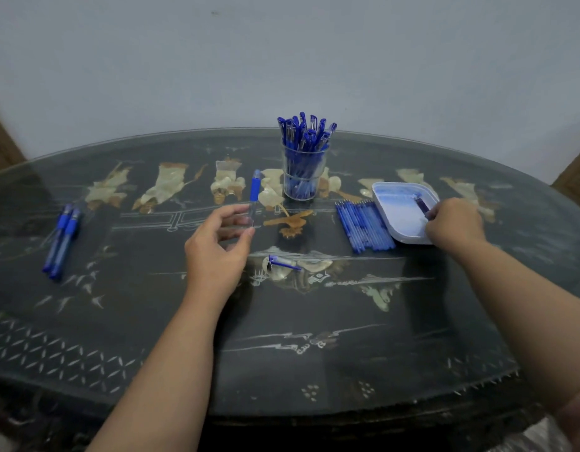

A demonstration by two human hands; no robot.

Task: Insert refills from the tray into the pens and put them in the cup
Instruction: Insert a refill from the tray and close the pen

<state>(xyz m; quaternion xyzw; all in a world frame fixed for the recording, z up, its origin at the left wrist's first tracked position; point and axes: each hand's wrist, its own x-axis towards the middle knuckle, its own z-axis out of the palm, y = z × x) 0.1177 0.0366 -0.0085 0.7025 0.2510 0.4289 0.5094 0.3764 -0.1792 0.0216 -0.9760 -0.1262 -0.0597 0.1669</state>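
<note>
1. Head view: the left hand (217, 243) pinches the clear lower end of an open pen barrel (254, 197) between thumb and fingertips, held upright with its blue grip uppermost, just left of the cup (303, 177), which is packed with finished pens.
2. The right hand (453, 221) reaches into the tray (402, 230) at the right, fingers closed on a single dark refill (422, 205) whose long axis runs up and away to the left from the hand.
3. The hands are well apart; the refill lies to the right of the barrel, so I judge it must travel left and be lined up with the barrel's axis.
4. A cap (283, 263) lies between the hands; loose refills (365, 223) sit just left of the tray; two pens (62, 239) wait at far left.
</note>
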